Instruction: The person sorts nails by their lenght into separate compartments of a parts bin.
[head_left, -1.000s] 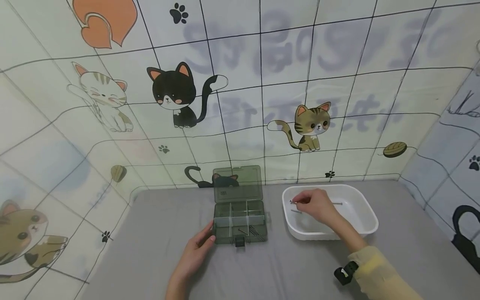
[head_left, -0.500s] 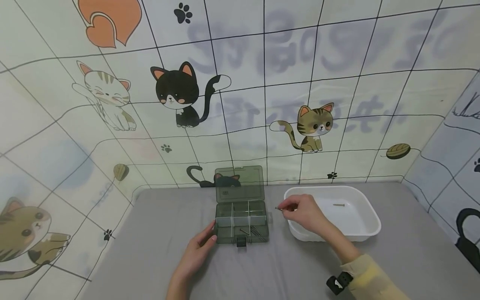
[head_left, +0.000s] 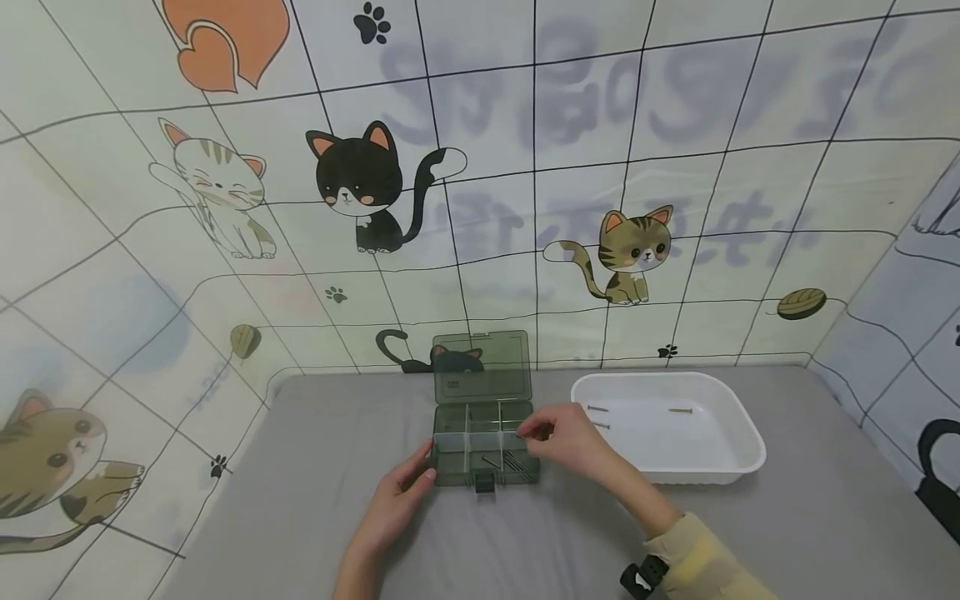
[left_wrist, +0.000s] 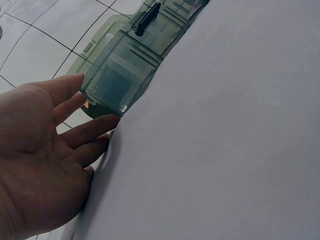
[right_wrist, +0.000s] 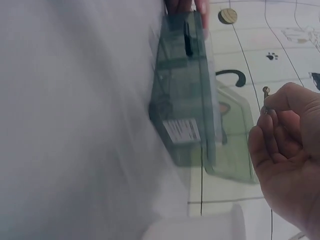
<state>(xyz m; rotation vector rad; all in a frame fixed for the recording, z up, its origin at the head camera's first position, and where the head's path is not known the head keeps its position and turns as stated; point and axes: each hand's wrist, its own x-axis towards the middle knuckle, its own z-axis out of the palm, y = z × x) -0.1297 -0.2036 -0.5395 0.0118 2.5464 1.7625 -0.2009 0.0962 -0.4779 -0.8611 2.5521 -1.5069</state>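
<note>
Starting from the grey cloth-covered tabletop (head_left: 300, 500), we saw a white rounded-rectangular plastic tray (head_left: 701, 454) at right | translucent green compartmented plastic box (head_left: 453, 478), lid raised, stood left of it | left hand (head_left: 393, 500) touched its left end, fingers loosely extended | right hand (head_left: 566, 437) hung over its right side, fingertips pinched together | brass-coloured metal screw (right_wrist: 266, 92) sat clamped between them

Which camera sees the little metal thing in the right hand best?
The right wrist view. There the little metal thing pokes out from the right hand, its gold-coloured end plain to see. In the head view it's too small to make out; the left wrist view doesn't show it.
</note>
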